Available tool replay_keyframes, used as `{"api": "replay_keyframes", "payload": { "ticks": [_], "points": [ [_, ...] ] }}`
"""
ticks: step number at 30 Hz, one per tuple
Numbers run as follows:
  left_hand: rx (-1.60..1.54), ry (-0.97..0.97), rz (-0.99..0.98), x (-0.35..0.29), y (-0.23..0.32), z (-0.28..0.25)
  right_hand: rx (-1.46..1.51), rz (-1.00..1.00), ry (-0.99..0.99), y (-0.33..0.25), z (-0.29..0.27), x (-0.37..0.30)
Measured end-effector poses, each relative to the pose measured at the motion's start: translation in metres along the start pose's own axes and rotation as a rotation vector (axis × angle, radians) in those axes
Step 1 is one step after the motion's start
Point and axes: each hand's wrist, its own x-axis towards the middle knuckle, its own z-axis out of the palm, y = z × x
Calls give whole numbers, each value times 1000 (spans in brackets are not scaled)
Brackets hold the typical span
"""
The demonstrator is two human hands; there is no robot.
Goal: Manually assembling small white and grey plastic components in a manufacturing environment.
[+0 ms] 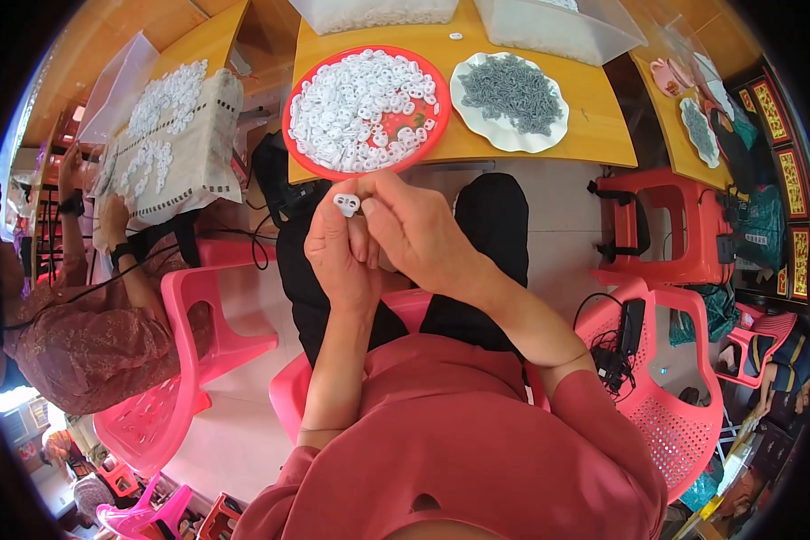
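Just beyond my lap, a small white plastic piece with two holes [346, 205] is pinched at the fingertips of my left hand [339, 256]. My right hand [418, 229] is closed close against it, its thumb and forefinger beside the piece; whatever they grip, if anything, is hidden. A red round tray [289, 135] on the table edge ahead bears many similar white pieces [351, 103]. To its right, a white wavy-rimmed plate [553, 133] carries a heap of small grey pieces [510, 93].
Clear plastic bins [558, 31] stand at the back of the yellow table [594, 117]. One loose white piece [455, 36] lies between them. At left, a co-worker's hands [112, 220] rest by white pieces on a cloth. Pink chairs [198, 333] stand on both sides.
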Motion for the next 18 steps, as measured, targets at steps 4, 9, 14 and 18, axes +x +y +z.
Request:
{"api": "replay_keyframes", "payload": {
  "ticks": [4,9,14,18],
  "points": [
    [128,118,0,-1,-6,4,461,274,-108,5,-4,1],
    [151,64,3,-1,-10,3,564,428,-120,1,-13,4],
    [117,41,-59,0,-10,-2,676,610,-92,-3,-16,5],
    [81,107,-88,1,-9,-1,749,630,-81,-5,-17,7]
  ]
}}
